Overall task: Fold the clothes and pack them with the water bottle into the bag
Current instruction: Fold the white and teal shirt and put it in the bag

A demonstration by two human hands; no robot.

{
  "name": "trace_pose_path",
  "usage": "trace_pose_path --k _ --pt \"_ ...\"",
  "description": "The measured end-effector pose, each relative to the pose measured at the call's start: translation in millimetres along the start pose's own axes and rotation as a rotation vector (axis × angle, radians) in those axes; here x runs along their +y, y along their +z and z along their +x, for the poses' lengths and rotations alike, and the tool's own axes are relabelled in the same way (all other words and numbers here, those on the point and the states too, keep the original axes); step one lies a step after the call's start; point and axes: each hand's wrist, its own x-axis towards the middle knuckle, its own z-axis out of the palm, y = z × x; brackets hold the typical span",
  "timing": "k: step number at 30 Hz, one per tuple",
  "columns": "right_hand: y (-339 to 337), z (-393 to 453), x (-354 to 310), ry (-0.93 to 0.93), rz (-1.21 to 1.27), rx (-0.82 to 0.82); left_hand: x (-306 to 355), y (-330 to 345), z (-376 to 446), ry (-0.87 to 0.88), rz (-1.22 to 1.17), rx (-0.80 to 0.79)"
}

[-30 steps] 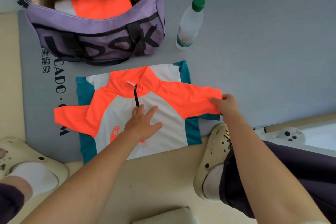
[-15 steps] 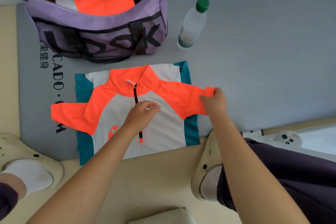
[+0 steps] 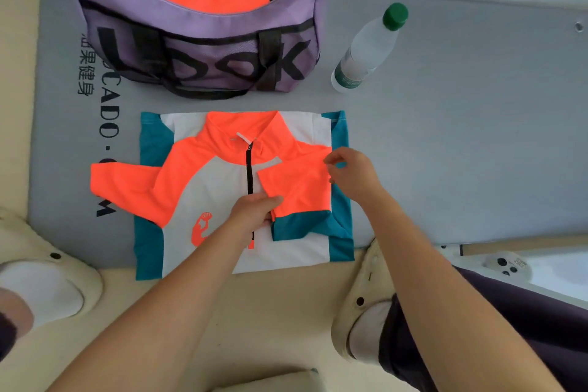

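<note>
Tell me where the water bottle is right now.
Head view, upper right: the water bottle lies on the grey mat, just right of the purple bag.

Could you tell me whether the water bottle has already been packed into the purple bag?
No, the water bottle stands on the grey mat beside the purple bag, not inside it.
</note>
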Motion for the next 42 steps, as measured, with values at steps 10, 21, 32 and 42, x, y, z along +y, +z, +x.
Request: trace_pose_path --k 10,21,32,42 --pt "15.5 46.3 -6.2 -0.149 -0.464 -0.178 -3.5 4.3 7.4 0.152 0.188 0.132" --pt "10.6 40.2 -5.9 -0.068 -0.437 0.005 -12.1 -11.3 14.3 0.168 0.283 0.216" --pt "42.5 -45.0 63.3 0.317 -0.324 -0.224 -10.5 -13.3 16.7 0.195 0.301 0.189" --pt "37.0 9.2 20.6 0.193 -0.050 0.072 1.9 -24.0 20.7 0.218 0.278 0.321"
